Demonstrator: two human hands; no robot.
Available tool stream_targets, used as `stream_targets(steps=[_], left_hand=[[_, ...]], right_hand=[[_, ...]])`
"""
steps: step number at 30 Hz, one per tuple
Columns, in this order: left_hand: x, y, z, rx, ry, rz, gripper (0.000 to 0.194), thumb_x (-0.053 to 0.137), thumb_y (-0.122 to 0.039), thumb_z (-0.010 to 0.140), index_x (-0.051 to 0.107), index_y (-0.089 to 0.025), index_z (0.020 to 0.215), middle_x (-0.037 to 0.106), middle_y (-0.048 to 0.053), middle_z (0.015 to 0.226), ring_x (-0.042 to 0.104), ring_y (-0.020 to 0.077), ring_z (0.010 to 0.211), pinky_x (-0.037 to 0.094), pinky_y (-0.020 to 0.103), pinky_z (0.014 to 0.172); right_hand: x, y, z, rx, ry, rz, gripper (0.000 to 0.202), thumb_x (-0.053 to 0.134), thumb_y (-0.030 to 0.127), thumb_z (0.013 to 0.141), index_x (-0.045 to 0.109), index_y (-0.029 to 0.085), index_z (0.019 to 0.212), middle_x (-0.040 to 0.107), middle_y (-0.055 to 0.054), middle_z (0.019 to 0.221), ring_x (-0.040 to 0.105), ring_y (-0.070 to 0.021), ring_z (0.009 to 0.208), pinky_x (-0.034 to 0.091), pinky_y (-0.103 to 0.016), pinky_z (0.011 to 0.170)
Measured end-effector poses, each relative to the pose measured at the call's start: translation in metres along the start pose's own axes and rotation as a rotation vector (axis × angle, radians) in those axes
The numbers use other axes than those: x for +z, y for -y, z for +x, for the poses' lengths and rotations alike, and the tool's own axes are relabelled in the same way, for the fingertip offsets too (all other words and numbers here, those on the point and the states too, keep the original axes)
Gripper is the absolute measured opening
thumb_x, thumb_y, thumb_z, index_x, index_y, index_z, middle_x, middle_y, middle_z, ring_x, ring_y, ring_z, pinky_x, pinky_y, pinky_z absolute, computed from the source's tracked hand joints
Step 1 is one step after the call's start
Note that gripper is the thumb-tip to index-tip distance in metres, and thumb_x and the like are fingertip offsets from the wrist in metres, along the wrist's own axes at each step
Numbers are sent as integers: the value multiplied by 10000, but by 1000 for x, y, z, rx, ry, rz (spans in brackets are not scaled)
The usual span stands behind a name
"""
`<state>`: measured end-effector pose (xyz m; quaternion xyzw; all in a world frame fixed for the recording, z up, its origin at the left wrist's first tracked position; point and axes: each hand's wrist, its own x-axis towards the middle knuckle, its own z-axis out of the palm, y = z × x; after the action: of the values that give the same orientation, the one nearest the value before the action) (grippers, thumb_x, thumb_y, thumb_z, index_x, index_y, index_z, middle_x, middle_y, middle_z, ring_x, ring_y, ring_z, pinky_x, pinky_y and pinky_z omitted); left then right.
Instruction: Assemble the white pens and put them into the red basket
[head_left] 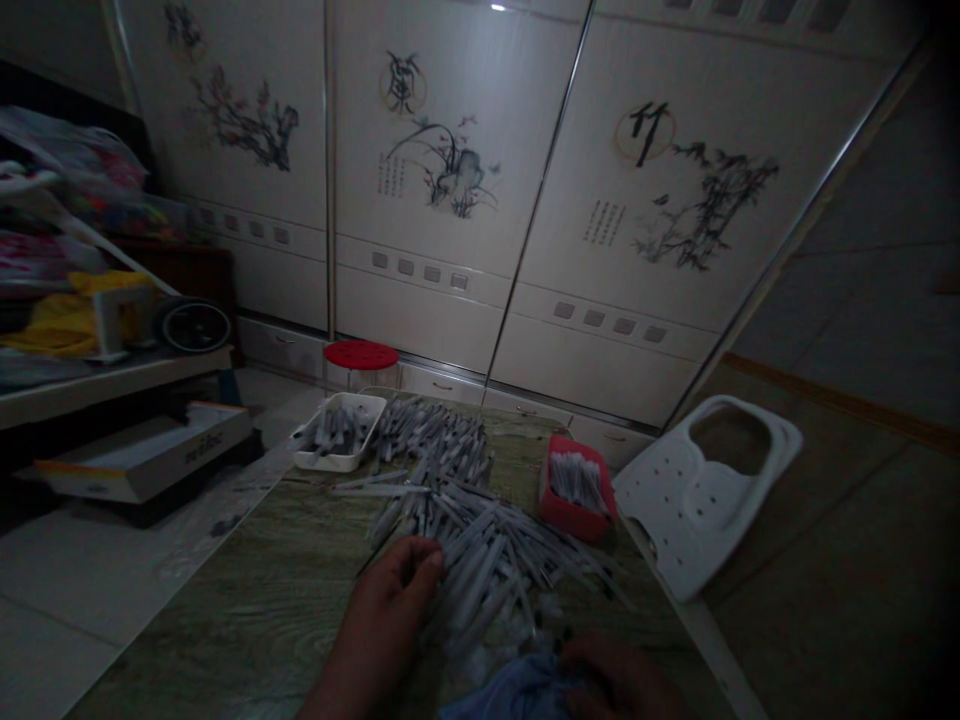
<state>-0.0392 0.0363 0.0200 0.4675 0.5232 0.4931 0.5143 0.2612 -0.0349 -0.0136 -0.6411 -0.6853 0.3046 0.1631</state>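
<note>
Fingers of left hand [394,595] curled, grip unclear, beside pen pile [480,530]; right hand [611,675] at blue cloth [521,690], hold unclear.

- Centre: greyish-white pens [480,540]
- Right of centre: pinkish-red basket [562,518]
- Bottom: blue cloth [510,695]
- Lower left: greenish wood-grain tabletop [240,600]
- Top: whitish doors [427,325], dark plant motifs

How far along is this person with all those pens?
Perhaps partway. The red box holds a neat batch of pens, which looks done; the white tray holds a messier lot, status unclear. The left hand is at the loose pile, its grip unclear; the right hand is at a blue cloth. That pile looks left to do.
</note>
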Motion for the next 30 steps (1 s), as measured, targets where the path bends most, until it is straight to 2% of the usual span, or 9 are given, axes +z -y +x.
stream_targets(steps=[5,9,15,21,25,30], left_hand=[[-5,5,6,40,22,65,298,694,-496,824,738,-203,859,689,28,767,593,201,696,442,268,620],[-9,9,10,62,31,117,315,649,-505,873,736,-204,911,714,36,803,628,227,767,460,287,676],[-12,13,12,67,16,121,312,668,-499,862,742,-200,911,725,48,796,643,246,779,465,304,696],[-15,15,13,90,2,205,255,638,-435,884,735,-219,979,765,70,929,684,286,912,476,340,804],[-21,20,15,147,-8,342,196,615,-362,884,741,-238,967,772,84,983,690,304,965,464,358,847],[-25,24,14,141,64,564,216,536,-234,896,726,-245,998,761,85,1018,685,280,986,444,335,839]], right_hand=[[-5,14,11,35,-110,44,211,534,304,855,725,223,890,738,-12,832,670,-228,820,457,-306,735],[-6,28,28,36,-203,34,170,531,309,855,667,217,814,677,2,759,631,-210,757,415,-286,668],[-3,46,56,40,-192,-7,145,522,232,837,657,207,790,657,12,704,627,-186,707,371,-266,622],[-1,62,81,20,-207,-70,204,520,207,833,701,227,925,720,-12,843,652,-205,812,384,-279,692],[1,73,99,16,-195,-91,295,531,212,837,726,242,1056,754,-33,966,671,-217,885,396,-282,726],[3,79,118,28,-166,-109,382,566,277,850,692,238,1208,763,-42,971,687,-215,854,418,-274,726]])
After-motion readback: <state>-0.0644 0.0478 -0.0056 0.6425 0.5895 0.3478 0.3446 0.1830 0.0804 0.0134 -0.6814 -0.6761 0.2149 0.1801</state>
